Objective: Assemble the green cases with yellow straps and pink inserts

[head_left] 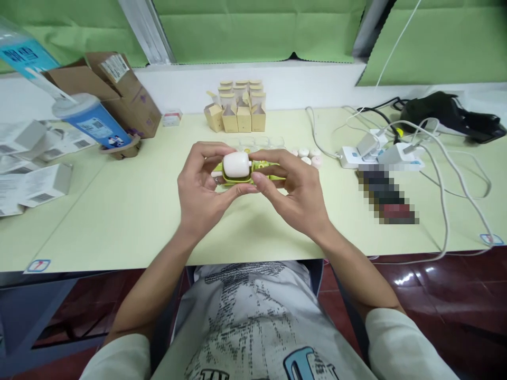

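A glossy white, rounded barrel-like piece (236, 164) with small stubs at its ends sits in a yellow-green holder (227, 180). My left hand (204, 192) is wrapped round the holder's left side, its thumb along the near edge. My right hand (299, 187) is closed at the right end, index finger and thumb at the white piece and the holder's rim. More yellow-green parts (261, 164) show behind my right fingers, partly hidden. Beyond my hands are clear plastic cups (261, 141) and several small white and pinkish round pieces (304, 153).
Small open yellow cartons (243, 113) stand against the wall. To the left are a cardboard box (132, 100), a blue tub (101, 124) and white boxes (47, 184). A power strip (350, 157) with white cables and a black strapped object (447, 116) lie to the right.
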A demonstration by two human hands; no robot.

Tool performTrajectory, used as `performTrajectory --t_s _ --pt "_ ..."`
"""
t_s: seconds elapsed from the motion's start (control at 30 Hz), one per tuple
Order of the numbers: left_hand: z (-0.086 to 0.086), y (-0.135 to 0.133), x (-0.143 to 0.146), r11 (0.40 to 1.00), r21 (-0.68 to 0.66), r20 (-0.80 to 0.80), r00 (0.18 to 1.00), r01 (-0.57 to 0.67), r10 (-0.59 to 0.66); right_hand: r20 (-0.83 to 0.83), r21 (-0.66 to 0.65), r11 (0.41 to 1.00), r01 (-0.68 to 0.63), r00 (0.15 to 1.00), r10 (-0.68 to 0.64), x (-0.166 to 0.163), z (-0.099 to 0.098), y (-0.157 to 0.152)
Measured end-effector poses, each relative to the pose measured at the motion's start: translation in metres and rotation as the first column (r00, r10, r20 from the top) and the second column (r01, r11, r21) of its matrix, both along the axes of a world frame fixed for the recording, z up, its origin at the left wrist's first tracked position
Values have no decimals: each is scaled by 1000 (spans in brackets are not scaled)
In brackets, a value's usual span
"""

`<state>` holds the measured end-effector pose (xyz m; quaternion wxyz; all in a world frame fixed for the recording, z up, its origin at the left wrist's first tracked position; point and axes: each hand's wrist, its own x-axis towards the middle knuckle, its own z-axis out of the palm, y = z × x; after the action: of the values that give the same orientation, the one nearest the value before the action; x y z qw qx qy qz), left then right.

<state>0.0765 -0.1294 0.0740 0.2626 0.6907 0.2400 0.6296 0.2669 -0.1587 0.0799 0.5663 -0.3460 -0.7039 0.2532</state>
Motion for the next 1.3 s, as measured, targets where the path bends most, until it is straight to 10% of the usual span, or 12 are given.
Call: performTrajectory --t_s 0.4,1.3 --pt "10 -4 -16 998 -46 -241 969 45 -54 66 483 833 270 937 -342 -3 -3 1" --pt "8 2 -15 993 113 -156 986 -38 56 203 481 871 98 955 -219 10 -4 8"
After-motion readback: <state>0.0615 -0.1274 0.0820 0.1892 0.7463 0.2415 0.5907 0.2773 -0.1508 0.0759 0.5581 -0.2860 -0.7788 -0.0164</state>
